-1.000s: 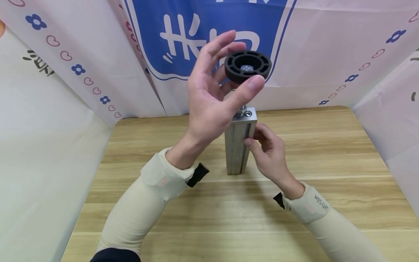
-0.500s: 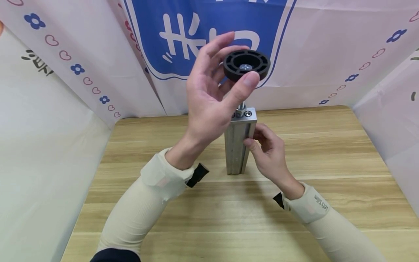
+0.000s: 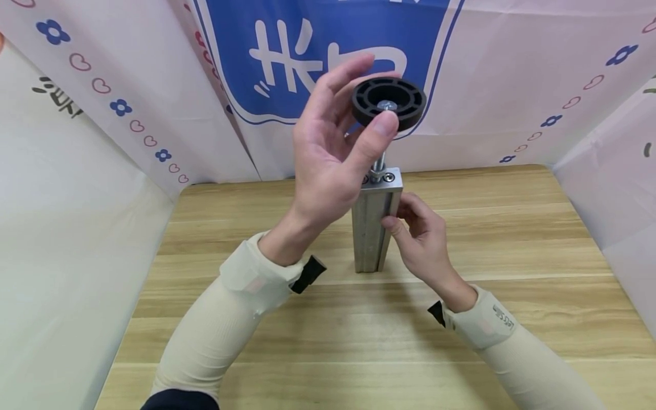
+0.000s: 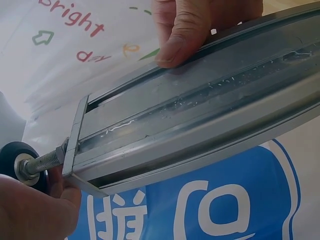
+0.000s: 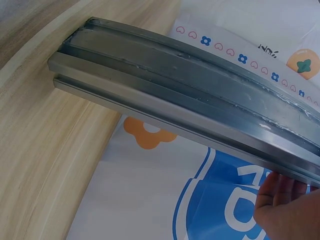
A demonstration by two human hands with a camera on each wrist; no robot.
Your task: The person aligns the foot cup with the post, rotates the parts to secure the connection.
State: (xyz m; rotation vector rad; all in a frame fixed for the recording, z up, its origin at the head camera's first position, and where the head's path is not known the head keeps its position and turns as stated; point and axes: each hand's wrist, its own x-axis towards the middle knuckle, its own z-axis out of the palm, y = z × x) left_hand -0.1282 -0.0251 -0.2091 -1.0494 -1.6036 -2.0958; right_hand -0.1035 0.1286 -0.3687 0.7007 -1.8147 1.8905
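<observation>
A silver aluminium profile (image 3: 376, 228) stands upright on the table, capped by a metal end plate (image 3: 393, 177) with screws. Out of the plate rises a threaded rod (image 3: 378, 165), topped by a round black levelling foot (image 3: 413, 118) with a screw head in its middle. My left hand (image 3: 328, 159) holds the foot by its rim, thumb on the near side; its other fingers are partly hidden behind. Lower down, my right hand (image 3: 422, 242) pinches the profile's right side. The left wrist view shows a nut (image 4: 62, 151) against the plate (image 4: 75, 142).
The wooden table (image 3: 384, 341) spreads out around the profile. Printed white sheets (image 3: 512, 85) with a blue sign (image 3: 230, 57) stand close behind, and more sheets line both sides.
My left thumb has slid leftward along the foot's near rim, while the fingers behind have shifted a little right. More of the rod shows. The right hand and profile stay put.
</observation>
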